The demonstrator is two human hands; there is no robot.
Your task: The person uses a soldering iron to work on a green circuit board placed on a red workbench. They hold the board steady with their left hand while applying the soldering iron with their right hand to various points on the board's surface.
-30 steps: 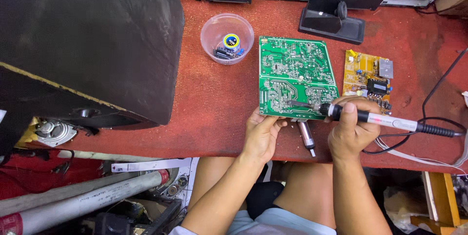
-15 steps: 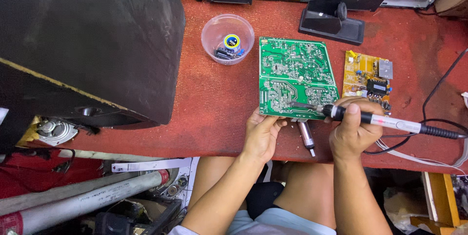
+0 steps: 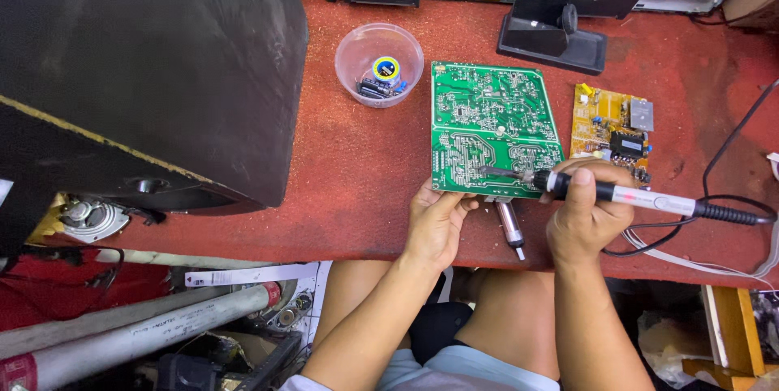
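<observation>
Green circuit board (image 3: 493, 127) lies solder side up on the red bench top (image 3: 357, 172), roughly centre, its near edge close to the bench's near edge. Left hand (image 3: 436, 222) grips the board's near-left corner: thumb on top, fingers curled under the edge, so it's clenched on the PCB. Right hand (image 3: 586, 214) is closed round a soldering iron (image 3: 625, 195), held pen-style, thumb on top of the handle. Iron lies approx. horizontal, tip pointing left & resting on the board's near-right area, w/ black cord (image 3: 730, 156) trailing off right and looping far along the bench. Can't tell if the tip touches a joint exactly; too small.

Just near of the board, btwn the two hands, a metal cylindrical tool (image 3: 510, 229) w/ a dark tip lies on the bench, pointing near; looks like a desoldering pump but not certain. It sits under/beside the board edge, not in either hand.

Right of the green board, just beside it, a smaller yellow circuit board (image 3: 613, 127) w/ components facing up; right hand's knuckles overlap its near edge. Far-left of the green board, a clear plastic cup (image 3: 379, 62) holds small parts incl. a blue-yellow round piece. Far side: a black iron stand (image 3: 552, 34), apart from the board. Big black speaker cabinet (image 3: 138, 75) fills the left, on the bench. Person's bare knees show below bench edge.
</observation>
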